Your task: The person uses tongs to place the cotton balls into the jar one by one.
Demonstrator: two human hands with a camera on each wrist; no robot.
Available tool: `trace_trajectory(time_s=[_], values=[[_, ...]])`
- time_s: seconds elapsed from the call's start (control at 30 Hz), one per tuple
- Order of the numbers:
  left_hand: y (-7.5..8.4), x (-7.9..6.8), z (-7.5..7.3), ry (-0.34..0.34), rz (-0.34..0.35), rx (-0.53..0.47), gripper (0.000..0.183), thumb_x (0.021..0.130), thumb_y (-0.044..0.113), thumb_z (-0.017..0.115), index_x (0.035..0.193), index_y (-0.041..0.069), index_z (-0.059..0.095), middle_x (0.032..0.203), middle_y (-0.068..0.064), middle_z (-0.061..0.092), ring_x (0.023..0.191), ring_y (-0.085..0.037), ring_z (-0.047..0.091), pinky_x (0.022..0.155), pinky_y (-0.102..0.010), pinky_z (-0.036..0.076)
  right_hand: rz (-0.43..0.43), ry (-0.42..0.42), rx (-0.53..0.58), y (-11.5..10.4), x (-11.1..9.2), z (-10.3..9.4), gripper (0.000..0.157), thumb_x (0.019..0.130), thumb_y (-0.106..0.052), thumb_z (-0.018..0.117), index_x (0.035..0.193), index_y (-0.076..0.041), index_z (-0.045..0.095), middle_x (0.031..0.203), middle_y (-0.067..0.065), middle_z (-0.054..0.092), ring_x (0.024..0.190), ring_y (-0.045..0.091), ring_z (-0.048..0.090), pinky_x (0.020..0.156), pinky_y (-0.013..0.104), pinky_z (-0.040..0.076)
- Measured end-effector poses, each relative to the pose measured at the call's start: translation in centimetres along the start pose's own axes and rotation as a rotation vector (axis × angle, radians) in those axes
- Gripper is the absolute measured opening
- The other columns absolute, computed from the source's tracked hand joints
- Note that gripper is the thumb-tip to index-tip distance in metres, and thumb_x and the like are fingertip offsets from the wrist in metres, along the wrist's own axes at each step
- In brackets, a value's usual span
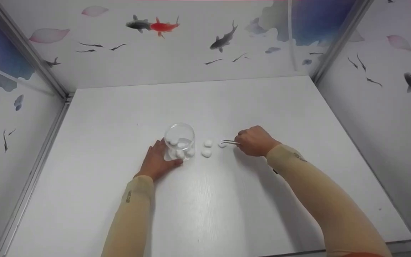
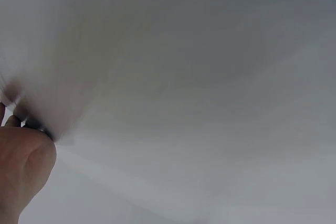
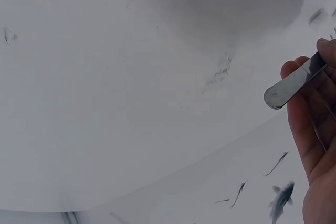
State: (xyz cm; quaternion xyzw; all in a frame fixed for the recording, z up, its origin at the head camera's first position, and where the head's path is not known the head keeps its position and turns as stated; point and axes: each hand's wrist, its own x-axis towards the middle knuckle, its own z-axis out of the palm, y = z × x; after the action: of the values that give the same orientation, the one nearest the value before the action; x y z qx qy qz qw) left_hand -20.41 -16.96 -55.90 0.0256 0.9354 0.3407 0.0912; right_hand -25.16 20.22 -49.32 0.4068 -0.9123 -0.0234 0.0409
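A clear plastic jar (image 1: 179,135) with several white cotton balls (image 1: 180,154) inside stands on the white table. My left hand (image 1: 158,160) holds it from the left, thumb along its front and fingers at its far side. To the jar's right, my right hand (image 1: 257,141) pinches metal tweezers (image 1: 231,142), whose tips overlap a cotton ball (image 1: 222,145). Two more cotton balls, one farther back (image 1: 208,143) and one nearer (image 1: 206,153), lie between jar and tweezers. The right wrist view shows the tweezers' broad rear end (image 3: 283,92) sticking out past my fingers.
The white tabletop (image 1: 205,103) spreads around both hands. Panels printed with fish, such as the back wall (image 1: 184,57), enclose it at the back and on both sides. Metal posts (image 1: 341,39) stand at the back corners.
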Motion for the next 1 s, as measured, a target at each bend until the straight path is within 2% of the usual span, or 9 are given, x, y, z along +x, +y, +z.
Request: trace_trajectory(time_s=[0.3,0.57,0.73,1.0], values=[[-0.1,0.0,0.2,0.0,0.009,0.009,0.114,0.074,0.066,0.076,0.16,0.016,0.021,0.163,-0.012,0.022,0.151,-0.028,0.01,0.123,-0.041,0.0,-0.02,-0.007,-0.009,-0.3,-0.3,0.9,0.005,0.087,-0.01,0.072,0.085,-0.01,0.077,0.074,0.001,0.069,0.056,0.014,0.056,0.052,0.036,0.055],[-0.3,0.2,0.2,0.006,0.05,0.021,0.114,0.074,0.068,0.076,0.159,0.012,0.024,0.161,-0.012,0.027,0.151,-0.027,0.012,0.123,-0.036,-0.001,-0.038,0.042,-0.01,-0.5,-0.4,1.2,0.007,0.085,-0.006,0.07,0.081,-0.009,0.074,0.069,0.003,0.066,0.053,0.015,0.051,0.048,0.037,0.052],[-0.2,0.1,0.1,-0.004,0.032,0.008,0.115,0.074,0.067,0.076,0.16,0.014,0.021,0.163,-0.012,0.024,0.151,-0.026,0.01,0.123,-0.036,-0.002,-0.012,0.032,-0.004,-0.8,-0.1,1.4,0.009,0.085,-0.005,0.068,0.082,-0.008,0.076,0.071,0.003,0.067,0.054,0.015,0.05,0.049,0.036,0.053],[-0.2,0.2,0.0,-0.012,0.029,0.024,0.117,0.074,0.069,0.074,0.16,0.012,0.019,0.163,-0.014,0.022,0.151,-0.028,0.01,0.123,-0.038,-0.001,-0.014,0.074,-0.03,-1.1,-0.1,1.5,0.011,0.085,-0.005,0.066,0.08,-0.008,0.075,0.069,0.003,0.065,0.049,0.014,0.049,0.044,0.034,0.05]])
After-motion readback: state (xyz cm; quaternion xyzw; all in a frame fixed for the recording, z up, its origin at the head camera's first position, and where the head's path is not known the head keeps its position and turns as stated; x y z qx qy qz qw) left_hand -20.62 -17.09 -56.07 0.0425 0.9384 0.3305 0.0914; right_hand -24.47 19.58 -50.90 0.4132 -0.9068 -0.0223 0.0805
